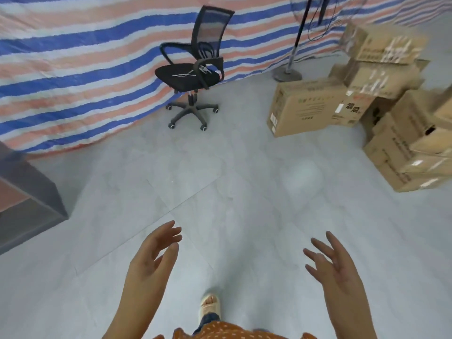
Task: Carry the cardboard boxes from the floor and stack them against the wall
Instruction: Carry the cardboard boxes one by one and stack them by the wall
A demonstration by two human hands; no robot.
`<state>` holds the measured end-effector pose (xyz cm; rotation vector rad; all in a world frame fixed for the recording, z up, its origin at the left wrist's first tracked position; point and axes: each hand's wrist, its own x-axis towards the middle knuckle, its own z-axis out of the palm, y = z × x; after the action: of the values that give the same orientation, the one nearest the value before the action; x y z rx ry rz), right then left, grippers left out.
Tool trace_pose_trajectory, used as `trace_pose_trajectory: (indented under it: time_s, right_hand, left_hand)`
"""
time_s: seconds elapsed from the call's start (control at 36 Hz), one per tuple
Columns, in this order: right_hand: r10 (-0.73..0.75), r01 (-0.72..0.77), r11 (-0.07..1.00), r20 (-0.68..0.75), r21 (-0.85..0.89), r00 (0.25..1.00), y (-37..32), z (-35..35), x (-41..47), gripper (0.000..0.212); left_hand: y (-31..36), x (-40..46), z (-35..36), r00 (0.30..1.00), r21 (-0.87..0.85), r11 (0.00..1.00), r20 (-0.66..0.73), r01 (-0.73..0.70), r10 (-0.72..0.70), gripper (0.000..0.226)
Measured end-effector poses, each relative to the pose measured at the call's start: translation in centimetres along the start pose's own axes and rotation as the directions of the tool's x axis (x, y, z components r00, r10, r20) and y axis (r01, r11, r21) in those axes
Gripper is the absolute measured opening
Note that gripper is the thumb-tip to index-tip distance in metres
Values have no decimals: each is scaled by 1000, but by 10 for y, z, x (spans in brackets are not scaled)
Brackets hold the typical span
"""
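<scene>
Both hands are held out low in front with nothing in them: the left hand (pixel 152 258) is turned palm inward with fingers loosely spread, and the right hand (pixel 336 267) is opened up the same way, fingers splayed and relaxed. The cardboard boxes (pixel 362 94) are piled at the far right, well apart from the hands, a few stacked on each other and one bigger box (pixel 303 106) set on the floor (pixel 232 179) at the front of the heap. A black office chair (pixel 195 67) is parked by the striped tarp (pixel 85 57), with a fan stand (pixel 289 67) just beside the boxes. A grey shelf unit (pixel 27 199) is seen at the left edge. A sandalled foot (pixel 210 307) is planted between the arms, above a bit of orange patterned clothing (pixel 232 332).
</scene>
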<state>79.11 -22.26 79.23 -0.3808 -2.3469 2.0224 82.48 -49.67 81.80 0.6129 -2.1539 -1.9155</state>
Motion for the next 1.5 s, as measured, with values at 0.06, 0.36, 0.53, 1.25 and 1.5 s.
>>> trace_pose_trajectory:
  time_s: [0.06, 0.36, 0.53, 1.25, 1.5]
  right_hand:
    - [16, -16, 1000, -31, 8, 999, -4, 9, 17, 39]
    - [96, -103, 993, -122, -60, 988, -15, 24, 146, 33]
    - [80, -86, 993, -84, -77, 993, -32, 31, 255, 41]
    - [180, -194, 979, -174, -66, 968, -98, 62, 678, 49]
    - [207, -225, 973, -244, -49, 947, -137, 123, 806, 44]
  left_hand:
    - [4, 26, 7, 999, 8, 1000, 30, 12, -12, 35]
    - [22, 159, 75, 990, 53, 997, 119, 63, -69, 37]
    - [38, 239, 136, 994, 48, 998, 91, 51, -55, 37]
    - [110, 632, 363, 985, 185, 980, 145, 66, -94, 29]
    - [155, 795, 404, 963, 191, 982, 265, 1, -53, 35]
